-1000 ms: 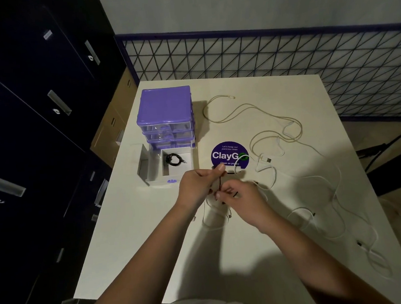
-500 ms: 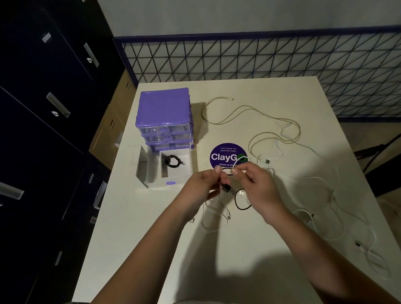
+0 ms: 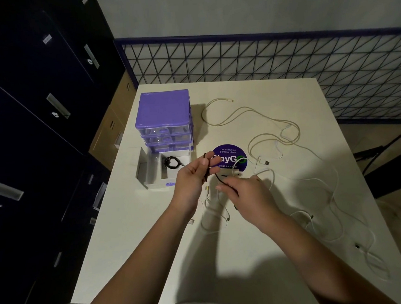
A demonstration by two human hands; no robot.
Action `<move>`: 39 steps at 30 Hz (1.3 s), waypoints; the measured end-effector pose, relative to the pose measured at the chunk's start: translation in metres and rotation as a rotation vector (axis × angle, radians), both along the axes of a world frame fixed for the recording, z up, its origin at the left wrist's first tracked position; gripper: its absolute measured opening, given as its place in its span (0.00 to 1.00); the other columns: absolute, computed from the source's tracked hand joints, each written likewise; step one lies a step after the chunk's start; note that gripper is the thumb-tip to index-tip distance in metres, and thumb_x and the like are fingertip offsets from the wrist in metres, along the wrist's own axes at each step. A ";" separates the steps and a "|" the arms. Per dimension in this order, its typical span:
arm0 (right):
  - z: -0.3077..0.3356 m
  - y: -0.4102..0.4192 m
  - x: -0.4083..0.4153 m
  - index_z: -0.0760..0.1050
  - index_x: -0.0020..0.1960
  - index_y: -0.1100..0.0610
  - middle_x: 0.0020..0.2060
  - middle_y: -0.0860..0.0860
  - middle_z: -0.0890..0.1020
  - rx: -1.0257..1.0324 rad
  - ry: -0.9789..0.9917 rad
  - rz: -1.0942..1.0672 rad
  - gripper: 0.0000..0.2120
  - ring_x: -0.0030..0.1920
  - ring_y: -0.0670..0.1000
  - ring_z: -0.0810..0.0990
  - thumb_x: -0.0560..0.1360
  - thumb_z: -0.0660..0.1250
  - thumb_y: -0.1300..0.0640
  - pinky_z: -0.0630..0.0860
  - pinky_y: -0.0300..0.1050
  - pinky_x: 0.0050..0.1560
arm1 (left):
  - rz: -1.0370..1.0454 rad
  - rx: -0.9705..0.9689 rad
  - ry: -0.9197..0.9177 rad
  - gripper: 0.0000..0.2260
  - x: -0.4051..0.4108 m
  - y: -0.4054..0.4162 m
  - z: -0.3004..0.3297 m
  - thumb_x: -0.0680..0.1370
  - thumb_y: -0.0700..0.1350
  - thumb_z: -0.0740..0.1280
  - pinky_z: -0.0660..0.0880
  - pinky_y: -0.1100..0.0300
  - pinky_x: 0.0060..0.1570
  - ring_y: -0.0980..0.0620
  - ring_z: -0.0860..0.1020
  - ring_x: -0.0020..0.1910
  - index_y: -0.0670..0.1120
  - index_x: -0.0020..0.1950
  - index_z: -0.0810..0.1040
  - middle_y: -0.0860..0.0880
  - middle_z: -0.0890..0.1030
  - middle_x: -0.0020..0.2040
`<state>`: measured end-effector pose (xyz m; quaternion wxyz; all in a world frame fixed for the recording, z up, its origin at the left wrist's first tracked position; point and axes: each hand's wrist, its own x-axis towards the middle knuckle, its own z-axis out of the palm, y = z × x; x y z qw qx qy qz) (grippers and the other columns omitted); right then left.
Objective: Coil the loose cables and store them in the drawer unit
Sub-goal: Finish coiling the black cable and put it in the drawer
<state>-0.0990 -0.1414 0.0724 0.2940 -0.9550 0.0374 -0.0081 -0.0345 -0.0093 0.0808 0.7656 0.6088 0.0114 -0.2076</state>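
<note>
The pale worktop [image 3: 134, 241] fills most of the view, with dark lockers [image 3: 24, 117] along its 9 o'clock side and a wire grid [image 3: 283, 56] at 12 o'clock. A purple drawer unit [image 3: 164, 121] stands on the worktop toward 11 o'clock; its bottom drawer [image 3: 159, 173] is pulled out toward the person, and a coiled black cable [image 3: 172, 163] lies in its right compartment. At 1 o'clock of the hands a beige cable [image 3: 242, 113] loops loosely, and white cables [image 3: 329, 189] sprawl from 3 o'clock down to 5 o'clock. A round purple sticker [image 3: 229, 152] lies at centre, partly hidden by fingers. The left hand [image 3: 192, 179] is raised above the worktop, just at 5 o'clock of the open drawer, its grip pinched on a thin black cord [image 3: 218, 178] between thumb and fingers, with the cord's folded part standing up between them. From that pinch the cord runs toward 4 o'clock into the right hand [image 3: 248, 196], which is lower and just beside the left, its grip curled over the cord's other stretch. A short white cable [image 3: 213, 210] lies on the worktop directly under both hands.
</note>
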 end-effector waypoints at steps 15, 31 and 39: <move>0.031 -0.028 0.014 0.74 0.36 0.45 0.26 0.42 0.76 0.331 0.081 -0.006 0.13 0.30 0.41 0.73 0.79 0.64 0.54 0.66 0.35 0.33 | -0.407 0.759 -0.535 0.10 0.004 0.015 -0.016 0.82 0.46 0.60 0.74 0.57 0.51 0.54 0.78 0.46 0.47 0.49 0.81 0.55 0.81 0.43; 0.005 -0.023 0.007 0.79 0.53 0.55 0.33 0.51 0.69 0.798 0.123 -0.102 0.13 0.33 0.42 0.71 0.83 0.55 0.60 0.70 0.31 0.38 | -0.203 0.110 0.182 0.14 0.008 0.007 0.007 0.81 0.45 0.57 0.68 0.56 0.49 0.53 0.66 0.31 0.47 0.35 0.71 0.51 0.66 0.29; -0.001 -0.020 0.010 0.81 0.50 0.57 0.35 0.54 0.73 1.092 0.280 -0.290 0.21 0.28 0.46 0.67 0.76 0.52 0.72 0.67 0.41 0.31 | -0.305 0.256 0.238 0.15 -0.002 -0.001 -0.003 0.82 0.46 0.56 0.70 0.59 0.49 0.56 0.70 0.31 0.48 0.37 0.74 0.53 0.71 0.30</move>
